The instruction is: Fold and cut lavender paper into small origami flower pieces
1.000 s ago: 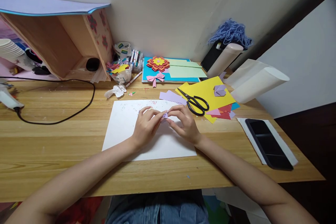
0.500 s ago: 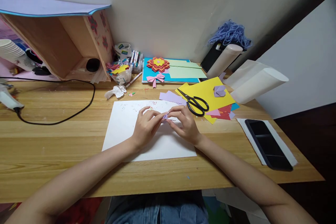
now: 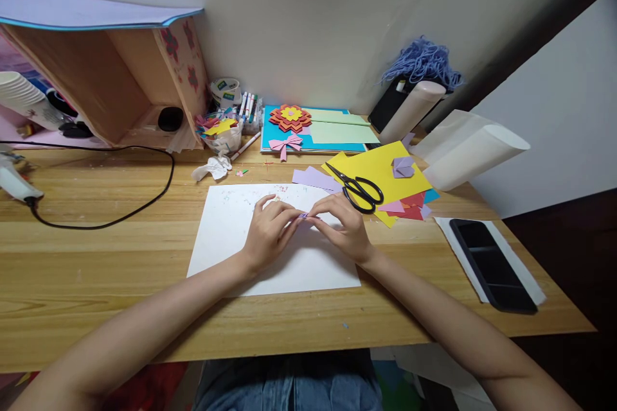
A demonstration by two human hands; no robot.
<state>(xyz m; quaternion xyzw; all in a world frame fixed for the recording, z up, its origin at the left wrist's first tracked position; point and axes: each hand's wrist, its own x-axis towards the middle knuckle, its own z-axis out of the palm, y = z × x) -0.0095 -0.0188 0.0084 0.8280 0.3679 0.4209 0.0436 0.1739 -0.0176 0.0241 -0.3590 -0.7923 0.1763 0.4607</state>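
Observation:
Between my fingertips is a small piece of purple paper (image 3: 303, 216), mostly hidden by the fingers. My left hand (image 3: 270, 231) pinches it from the left, and my right hand (image 3: 343, 228) pinches it from the right. Both hands are just above a white sheet (image 3: 216, 237) on the wooden table. Beyond my right hand, black-handled scissors (image 3: 362, 192) lie on yellow paper (image 3: 385, 164). A strip of purple paper (image 3: 315, 178) lies partly under the scissors' side, and a folded purple paper piece (image 3: 403, 167) rests on the yellow sheet.
At the back are a layered paper flower (image 3: 290, 118), a pink paper bow (image 3: 285, 144) and a cup of scraps (image 3: 222, 135). A phone (image 3: 491, 263) lies at right beside a paper roll (image 3: 477, 157). A black cable (image 3: 120, 218) curls at left, near an open box (image 3: 186, 77).
My right hand has shifted slightly, its fingertips closing nearer to the left ones. Less of the purple paper shows now. The left hand stays nearly in place.

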